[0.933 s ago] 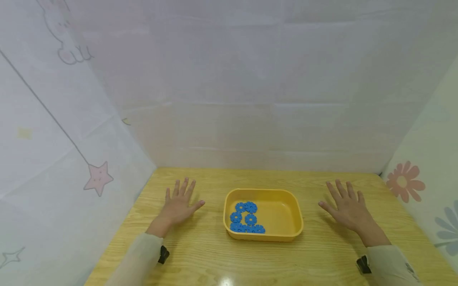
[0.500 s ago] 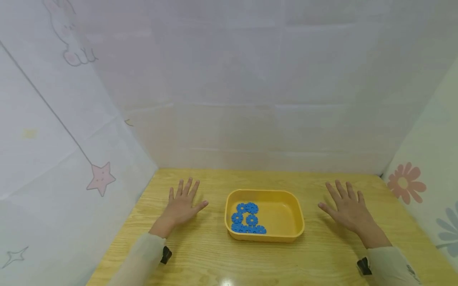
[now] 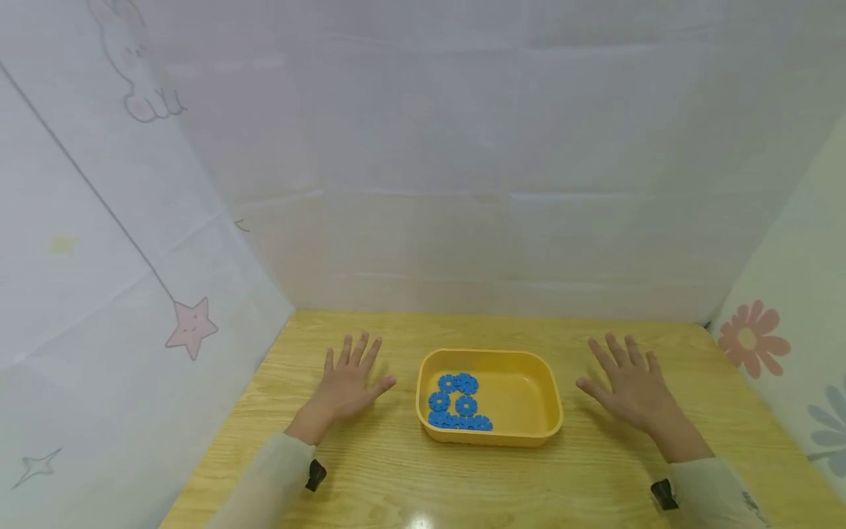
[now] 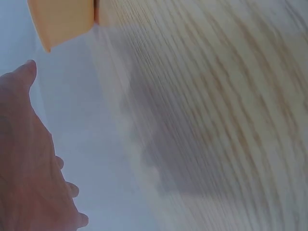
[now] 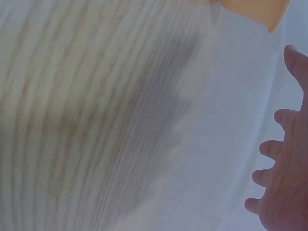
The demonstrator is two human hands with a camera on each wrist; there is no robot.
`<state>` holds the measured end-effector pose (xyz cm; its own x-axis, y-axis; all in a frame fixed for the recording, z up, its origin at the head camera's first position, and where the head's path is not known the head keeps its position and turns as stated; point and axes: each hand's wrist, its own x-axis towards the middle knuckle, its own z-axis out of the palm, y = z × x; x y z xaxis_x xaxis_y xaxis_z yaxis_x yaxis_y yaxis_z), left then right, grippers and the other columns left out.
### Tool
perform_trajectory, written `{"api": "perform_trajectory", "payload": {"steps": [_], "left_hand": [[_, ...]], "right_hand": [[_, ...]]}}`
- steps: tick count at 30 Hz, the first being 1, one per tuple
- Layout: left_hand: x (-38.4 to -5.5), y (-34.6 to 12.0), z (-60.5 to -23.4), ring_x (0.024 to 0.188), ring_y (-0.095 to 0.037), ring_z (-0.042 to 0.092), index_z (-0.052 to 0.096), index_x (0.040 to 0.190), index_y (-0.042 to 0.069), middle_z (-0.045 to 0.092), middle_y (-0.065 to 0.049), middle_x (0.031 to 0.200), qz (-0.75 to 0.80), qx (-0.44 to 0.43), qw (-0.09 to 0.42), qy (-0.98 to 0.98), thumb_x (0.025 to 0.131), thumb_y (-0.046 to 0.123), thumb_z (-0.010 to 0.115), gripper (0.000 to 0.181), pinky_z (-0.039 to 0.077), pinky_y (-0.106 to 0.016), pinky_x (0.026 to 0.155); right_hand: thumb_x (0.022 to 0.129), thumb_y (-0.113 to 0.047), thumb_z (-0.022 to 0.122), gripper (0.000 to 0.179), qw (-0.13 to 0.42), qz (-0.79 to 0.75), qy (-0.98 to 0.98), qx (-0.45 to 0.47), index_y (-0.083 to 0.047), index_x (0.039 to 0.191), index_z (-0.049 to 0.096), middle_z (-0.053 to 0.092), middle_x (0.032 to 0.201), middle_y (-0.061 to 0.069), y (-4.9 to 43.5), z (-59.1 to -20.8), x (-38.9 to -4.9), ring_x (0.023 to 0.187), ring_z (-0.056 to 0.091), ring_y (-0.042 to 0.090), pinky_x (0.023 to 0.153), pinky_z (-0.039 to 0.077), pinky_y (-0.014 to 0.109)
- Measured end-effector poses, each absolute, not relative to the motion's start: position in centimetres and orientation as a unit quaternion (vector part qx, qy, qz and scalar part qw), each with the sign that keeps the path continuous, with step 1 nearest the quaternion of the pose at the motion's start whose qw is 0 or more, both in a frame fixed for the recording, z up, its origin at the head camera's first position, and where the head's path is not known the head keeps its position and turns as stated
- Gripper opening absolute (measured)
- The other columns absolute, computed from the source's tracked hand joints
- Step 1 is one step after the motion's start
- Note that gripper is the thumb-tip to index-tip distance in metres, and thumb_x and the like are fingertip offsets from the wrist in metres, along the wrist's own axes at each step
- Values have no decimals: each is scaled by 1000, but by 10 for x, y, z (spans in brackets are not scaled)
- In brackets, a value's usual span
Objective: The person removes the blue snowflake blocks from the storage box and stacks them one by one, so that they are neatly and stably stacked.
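A yellow plastic tray [image 3: 522, 438] stands on the wooden table between the two hands. Several blue flower-shaped discs [image 3: 465, 405] lie in its left half, some overlapping along the near wall. To the left of the tray, the left hand [image 3: 346, 387] hovers palm down with fingers spread, holding nothing. On the other side the right hand [image 3: 631, 389] is also spread palm down above the wood, apart from the tray. Both wrist views show a hand raised over its shadow, with a corner of the tray [image 4: 65, 21] at the top.
The wooden table [image 3: 370, 477] meets a pale cloth wall [image 3: 423, 242] at its back edge. Printed cloth also hangs at the left and right sides, with a pink star [image 3: 191, 328] and a red flower [image 3: 753, 339]. A black clip-like piece [image 3: 316, 475] sits at each cuff.
Both hands have drifted inward toward the tray, the left one to the right and the right one to the left. The tray and discs stay in place; the view shifts slightly.
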<state>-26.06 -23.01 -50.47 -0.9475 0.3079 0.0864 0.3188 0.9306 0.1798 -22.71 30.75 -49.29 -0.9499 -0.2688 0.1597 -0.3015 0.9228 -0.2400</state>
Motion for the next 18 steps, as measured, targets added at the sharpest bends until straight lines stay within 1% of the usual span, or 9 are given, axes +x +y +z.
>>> {"api": "perform_trajectory", "payload": {"steps": [3, 5, 8, 10, 15, 18], "left_hand": [[-260, -227, -505, 155, -41, -2, 12, 164, 24, 4, -9, 170, -93, -170, 36, -980, 95, 79, 28, 89, 2, -73, 117], [-259, -224, -507, 154, -41, 3, 17, 163, 21, 9, -11, 169, -95, -178, 46, -978, 97, 76, 30, 87, 3, -73, 117], [-258, -219, -508, 153, -43, 13, 29, 160, 16, 20, -14, 167, -100, -187, 62, -975, 99, 72, 35, 83, 7, -72, 117], [-256, -216, -507, 152, -43, 18, 35, 158, 12, 26, -16, 165, -106, -190, 67, -974, 100, 69, 38, 81, 8, -71, 118], [-252, -206, -499, 143, -41, 34, 43, 152, 9, 44, -16, 152, -142, -192, 66, -969, 101, 59, 48, 72, 13, -69, 118], [-249, -198, -492, 137, -39, 43, 47, 149, 8, 52, -14, 145, -189, -183, 44, -964, 101, 54, 52, 66, 20, -66, 117]], "right_hand": [[100, -62, 48, 85, 70, 131, -977, 152, -17, 164, 14, 11, 165, 29, 301, -492, -226, 149, 0, 55, 111, 0, 79], [100, -61, 49, 85, 74, 132, -976, 156, -16, 164, 14, 11, 165, 28, 297, -492, -225, 149, 1, 54, 112, 0, 78], [100, -60, 51, 86, 82, 138, -974, 161, -14, 163, 16, 14, 164, 28, 291, -493, -225, 150, 4, 54, 113, 1, 77], [99, -61, 52, 86, 90, 142, -972, 165, -14, 163, 18, 17, 164, 27, 286, -493, -225, 149, 7, 53, 113, 5, 77], [97, -60, 56, 85, 113, 150, -966, 175, -14, 161, 25, 27, 160, 26, 274, -493, -228, 147, 17, 52, 110, 17, 77], [97, -59, 58, 85, 118, 156, -964, 181, -12, 161, 26, 31, 157, 27, 268, -491, -228, 144, 23, 53, 108, 21, 76]]}}
